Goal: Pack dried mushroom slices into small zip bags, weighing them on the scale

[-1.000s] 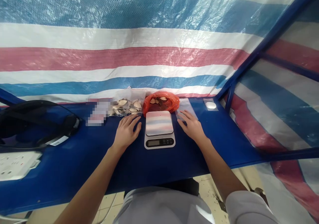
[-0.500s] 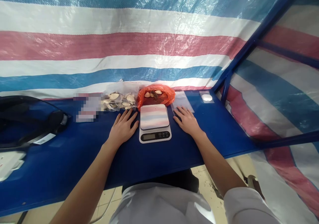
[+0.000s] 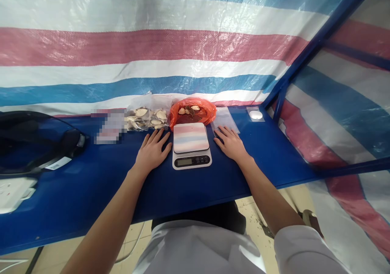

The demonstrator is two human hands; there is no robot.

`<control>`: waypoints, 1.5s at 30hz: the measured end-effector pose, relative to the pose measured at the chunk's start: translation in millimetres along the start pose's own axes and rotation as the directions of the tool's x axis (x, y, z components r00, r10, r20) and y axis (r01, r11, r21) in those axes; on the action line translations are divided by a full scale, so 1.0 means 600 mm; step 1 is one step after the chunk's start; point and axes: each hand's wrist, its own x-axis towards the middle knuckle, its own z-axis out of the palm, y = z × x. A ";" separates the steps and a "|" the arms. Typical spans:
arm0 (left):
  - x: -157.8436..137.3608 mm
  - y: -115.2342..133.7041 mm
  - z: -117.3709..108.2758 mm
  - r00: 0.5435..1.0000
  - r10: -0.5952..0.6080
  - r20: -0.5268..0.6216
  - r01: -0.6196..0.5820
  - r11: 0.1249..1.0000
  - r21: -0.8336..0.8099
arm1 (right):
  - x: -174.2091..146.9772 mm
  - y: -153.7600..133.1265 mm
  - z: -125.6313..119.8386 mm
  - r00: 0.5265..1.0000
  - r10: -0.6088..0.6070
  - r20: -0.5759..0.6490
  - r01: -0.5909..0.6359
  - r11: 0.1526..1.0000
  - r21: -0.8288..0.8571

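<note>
My left hand [image 3: 152, 150] lies flat on the blue table, fingers spread, left of a white digital kitchen scale [image 3: 191, 146]. My right hand [image 3: 231, 144] rests palm down to the right of the scale, its fingertips over the lower part of clear plastic bags [image 3: 226, 119]. Nothing sits on the scale's plate. Behind it an open orange plastic bag [image 3: 210, 113] holds several pale and brown dried slices [image 3: 191, 110], which look like mushrooms. Clear bags filled with similar slices [image 3: 141, 119] stand just beyond my left fingertips.
At the back right lies a white rounded object [image 3: 255, 115] on a clear packet. A blurred-out paper [image 3: 111, 128], a black headset-like device [image 3: 70, 144] and a white power strip [image 3: 15, 193] are on the left. Striped sheeting [image 3: 152, 48] and a blue frame post [image 3: 307, 55] enclose the table [image 3: 189, 193].
The view has shifted slightly, so everything appears a little higher and to the right. Both hands keep their places beside the scale.
</note>
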 end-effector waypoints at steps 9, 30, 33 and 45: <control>0.002 0.002 -0.004 1.000 -0.009 -0.017 0.009 1.000 -0.012 | 0.002 -0.006 -0.007 1.000 0.004 0.006 -0.004 1.000 -0.013; 0.012 0.026 -0.015 0.994 -0.083 0.076 0.080 0.996 0.045 | 0.061 0.041 0.007 0.999 0.031 -0.042 -0.030 0.999 0.029; 0.012 0.026 -0.014 0.995 -0.075 0.060 0.073 0.997 0.040 | 0.059 0.039 0.006 0.995 0.027 -0.100 -0.023 0.999 0.034; 0.014 0.023 -0.012 0.995 -0.094 0.016 0.094 0.994 -0.057 | 0.053 0.020 -0.036 0.965 0.238 -0.109 -0.228 0.969 0.098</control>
